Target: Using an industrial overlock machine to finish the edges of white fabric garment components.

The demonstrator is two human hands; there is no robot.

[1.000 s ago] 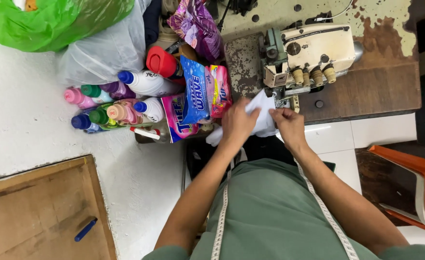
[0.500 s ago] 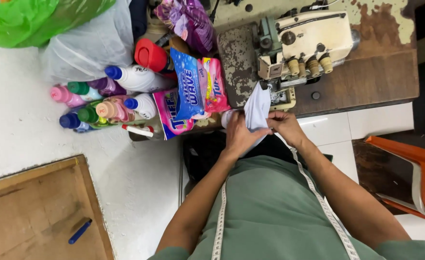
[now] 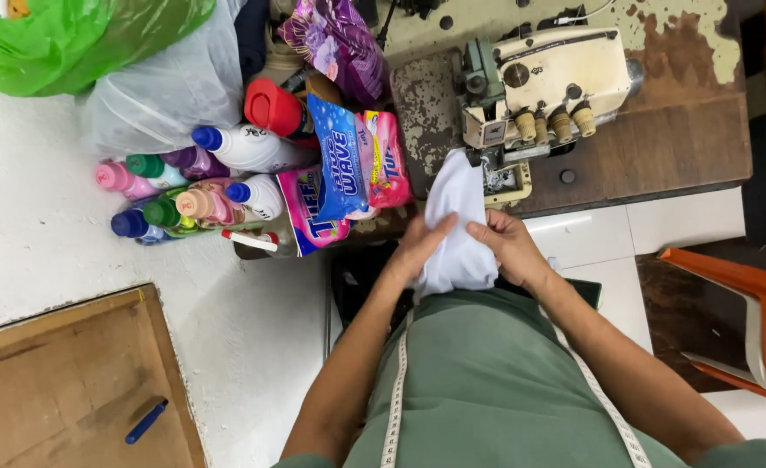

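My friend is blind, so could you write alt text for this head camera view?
Seen from above, a person's left hand and right hand hold a white cloth in front of an old cream sewing machine. Colourful bottles and detergent packets sit to the left.

Cluster of detergent bottles [image 3: 194, 192] and detergent pouches [image 3: 339, 169] beside the sewing table's left edge; green plastic bag [image 3: 71, 39] above; blue pen [image 3: 146, 421] on wooden board [image 3: 62, 381]; orange chair [image 3: 751, 321] right.

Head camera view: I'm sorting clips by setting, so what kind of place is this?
Likely a small tailoring workshop: an industrial sewing machine on a worn table, white cloth in both hands, a measuring tape round the neck.
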